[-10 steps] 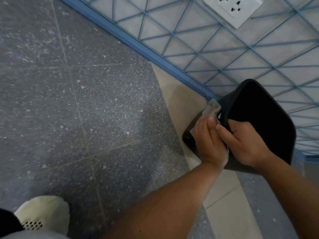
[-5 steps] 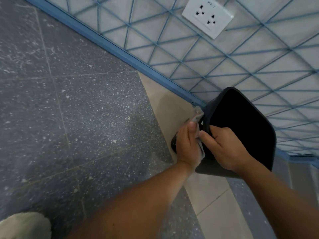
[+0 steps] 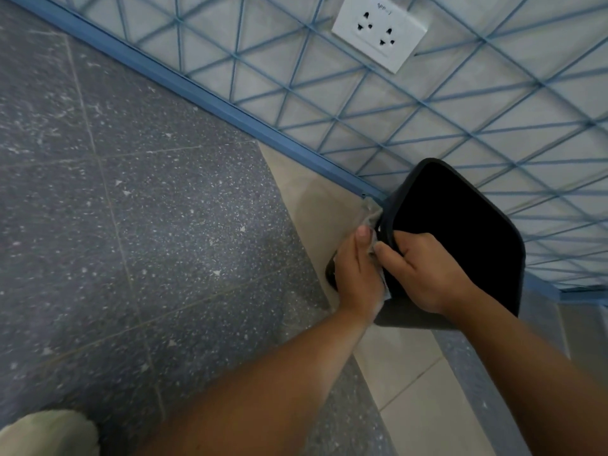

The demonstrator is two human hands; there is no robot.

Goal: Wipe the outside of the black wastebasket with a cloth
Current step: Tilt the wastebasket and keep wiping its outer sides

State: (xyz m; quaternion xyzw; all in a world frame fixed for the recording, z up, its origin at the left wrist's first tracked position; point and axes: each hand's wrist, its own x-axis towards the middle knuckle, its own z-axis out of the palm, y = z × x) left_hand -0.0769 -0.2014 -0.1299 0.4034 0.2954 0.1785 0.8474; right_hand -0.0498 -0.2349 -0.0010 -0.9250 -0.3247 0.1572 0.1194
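Here's the black wastebasket (image 3: 460,238), standing on the floor (image 3: 138,225) right up against the wall (image 3: 493,103), its dark open mouth facing up at the camera. It sits where a pale beige strip of tile (image 3: 306,199) meets the blue skirting board (image 3: 210,93), and it looks tipped a little, though how far is hard to judge from this angle.

The left hand (image 3: 358,274) is on the basket's outer left side, with the cloth (image 3: 373,215) pressed between palm and plastic. The grip here is closed around the cloth: the thumb points up along the side, and a pale, crumpled end of the fabric sticks out above it, near the top corner of the rim. Another bit of cloth peeks out under the heel of the hand.

The right hand (image 3: 424,271) has the near left part of the rim. Its grip is narrow and firm, fingers curled over the edge and into the dark inside, thumb on the outside just beside the left thumb. The two hands are almost touching, the cloth between them.

Both bare forearms reach in from the bottom of the view. Up top, a white wall socket (image 3: 378,31) is mounted on the wall's blue diamond-lattice pattern. Down in the lower left corner, the toe of a pale shoe (image 3: 49,432) shows on the grey speckled floor.
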